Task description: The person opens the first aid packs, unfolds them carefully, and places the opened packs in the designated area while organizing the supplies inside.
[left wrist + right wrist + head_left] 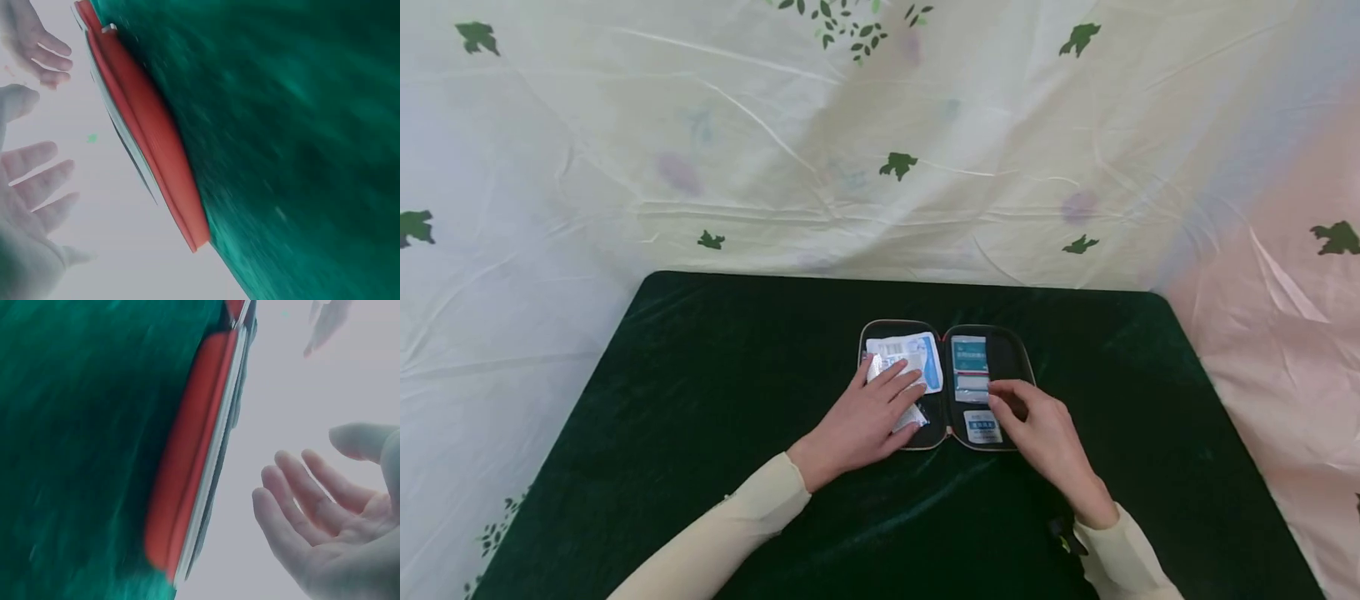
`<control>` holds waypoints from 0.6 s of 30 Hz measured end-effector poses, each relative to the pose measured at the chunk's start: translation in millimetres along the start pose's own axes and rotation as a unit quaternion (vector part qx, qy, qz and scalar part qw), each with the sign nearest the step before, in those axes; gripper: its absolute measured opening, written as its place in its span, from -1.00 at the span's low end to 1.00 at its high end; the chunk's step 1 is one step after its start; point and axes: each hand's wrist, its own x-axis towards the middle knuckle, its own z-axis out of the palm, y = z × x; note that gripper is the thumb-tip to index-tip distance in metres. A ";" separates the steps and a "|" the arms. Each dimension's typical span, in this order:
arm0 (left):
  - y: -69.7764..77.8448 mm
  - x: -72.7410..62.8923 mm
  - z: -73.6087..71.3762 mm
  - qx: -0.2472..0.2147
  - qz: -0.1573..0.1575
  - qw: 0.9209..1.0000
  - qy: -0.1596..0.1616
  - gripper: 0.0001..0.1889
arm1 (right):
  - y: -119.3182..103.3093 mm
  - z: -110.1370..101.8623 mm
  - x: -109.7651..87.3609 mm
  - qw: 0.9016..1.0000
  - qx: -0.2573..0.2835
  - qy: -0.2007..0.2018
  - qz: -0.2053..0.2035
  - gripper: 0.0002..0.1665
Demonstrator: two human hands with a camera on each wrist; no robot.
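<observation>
A zip case, black inside, lies spread like a book on the table. Its red outer shell fills the middle of the left wrist view. My left hand is over the left half, fingers spread above a white and blue packet and a small shiny packet, partly covering both. Over the right half's outer side is my right hand, fingers loosely bent, nothing seen between them. Its fingertips are beside a teal and white packet and a small white and blue packet.
Dark green velvety cloth covers the table. A pale curtain with green leaf prints hangs behind and at both sides. A small dark object is by the right sleeve cuff.
</observation>
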 end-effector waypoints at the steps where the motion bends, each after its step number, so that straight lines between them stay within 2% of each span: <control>1: -3.1 -2.8 -1.1 0.003 -0.001 1.000 0.012 -0.42 | -3.1 2.7 0.5 1.000 0.005 -0.001 -0.011 -0.65; 4: -10.9 -10.9 -3.1 0.007 -0.006 0.999 0.040 -0.44 | -11.8 11.2 2.7 0.999 0.016 -0.010 -0.040 -0.67; 8: -17.2 -20.6 -4.7 -0.003 -0.006 0.998 0.056 -0.46 | -22.7 23.1 7.2 0.998 0.023 -0.029 -0.060 -0.66; 13: -21.6 -32.4 -4.5 -0.020 0.008 0.998 0.056 -0.52 | -33.3 36.6 13.1 0.995 0.031 -0.058 -0.069 -0.66; 18: -23.7 -42.3 -2.6 -0.030 0.014 0.999 0.036 -0.55 | -40.8 48.2 18.5 0.994 0.022 -0.082 -0.076 -0.66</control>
